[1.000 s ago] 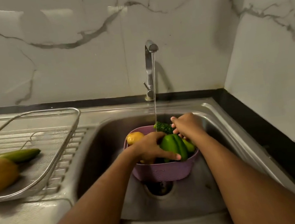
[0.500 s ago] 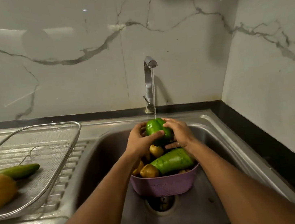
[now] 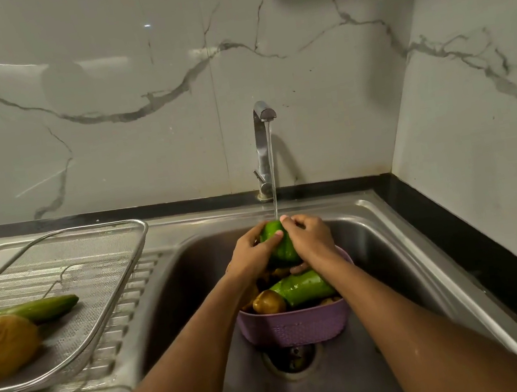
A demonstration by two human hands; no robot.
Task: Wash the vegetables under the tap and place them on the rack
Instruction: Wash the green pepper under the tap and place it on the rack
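Two hands of yours cup one green capsicum (image 3: 279,242) under the running tap (image 3: 264,148).
Your left hand (image 3: 252,252) and right hand (image 3: 308,238) each keep a curled grip on it above the purple basket (image 3: 293,325) in the sink (image 3: 387,244); a cucumber (image 3: 42,308) lies on the rack (image 3: 120,288).
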